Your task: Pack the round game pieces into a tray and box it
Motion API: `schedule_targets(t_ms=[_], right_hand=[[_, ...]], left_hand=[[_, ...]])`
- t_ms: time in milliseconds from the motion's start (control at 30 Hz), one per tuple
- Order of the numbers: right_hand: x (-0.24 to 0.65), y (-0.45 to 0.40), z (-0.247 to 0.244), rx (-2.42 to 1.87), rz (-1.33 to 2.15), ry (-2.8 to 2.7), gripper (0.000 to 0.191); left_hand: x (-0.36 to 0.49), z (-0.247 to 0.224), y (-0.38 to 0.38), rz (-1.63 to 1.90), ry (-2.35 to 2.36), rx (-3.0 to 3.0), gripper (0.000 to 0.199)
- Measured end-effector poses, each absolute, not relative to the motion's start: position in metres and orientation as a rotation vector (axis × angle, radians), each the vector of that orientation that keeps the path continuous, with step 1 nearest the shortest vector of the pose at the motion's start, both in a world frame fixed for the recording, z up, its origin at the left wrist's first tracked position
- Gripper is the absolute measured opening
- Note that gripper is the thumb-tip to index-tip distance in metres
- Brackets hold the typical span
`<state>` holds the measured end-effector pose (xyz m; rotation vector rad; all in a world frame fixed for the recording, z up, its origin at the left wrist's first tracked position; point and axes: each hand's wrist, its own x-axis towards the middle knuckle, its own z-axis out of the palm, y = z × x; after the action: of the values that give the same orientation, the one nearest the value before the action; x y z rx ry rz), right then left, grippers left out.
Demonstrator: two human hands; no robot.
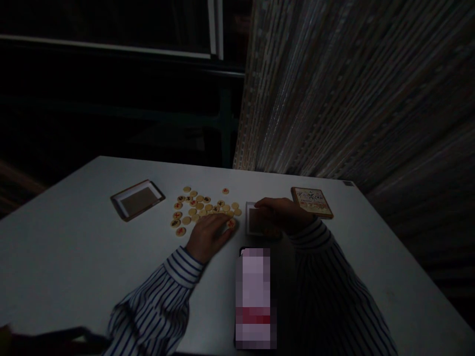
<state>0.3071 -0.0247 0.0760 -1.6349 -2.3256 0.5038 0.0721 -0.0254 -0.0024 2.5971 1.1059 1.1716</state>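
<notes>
Round wooden Chinese chess pieces (200,199) lie in a loose cluster on the white table, some showing red or black characters and others plain. My left hand (208,237) reaches over the near right side of the cluster. Between its thumb and fingers is a chess piece with a red character (230,224). To the right, my right hand (284,213) grips the right side of a small shallow box (251,232) with a pale rim and brown bottom. The hand and dim light hide the box's right part.
An open box half or lid (126,215) lies at the left of the white table (67,257). A flat printed case (312,202) lies at the right. A phone-like blurred device (256,291) is at the front. A strand curtain (297,99) hangs behind the table.
</notes>
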Motion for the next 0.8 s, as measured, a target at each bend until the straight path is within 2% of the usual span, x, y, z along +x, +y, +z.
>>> schedule_targets(t_ms=[467,800], right_hand=[[0.31,-0.03,0.086,-1.699,0.447,-2.307,0.02],[0.314,-0.025,0.084,-1.786,0.452,-2.282,0.017]], left_hand=[[0.104,0.024,-0.016,1.092,1.081,2.645,0.023],[0.133,0.012,-0.016,1.153,1.098,2.575,0.019]])
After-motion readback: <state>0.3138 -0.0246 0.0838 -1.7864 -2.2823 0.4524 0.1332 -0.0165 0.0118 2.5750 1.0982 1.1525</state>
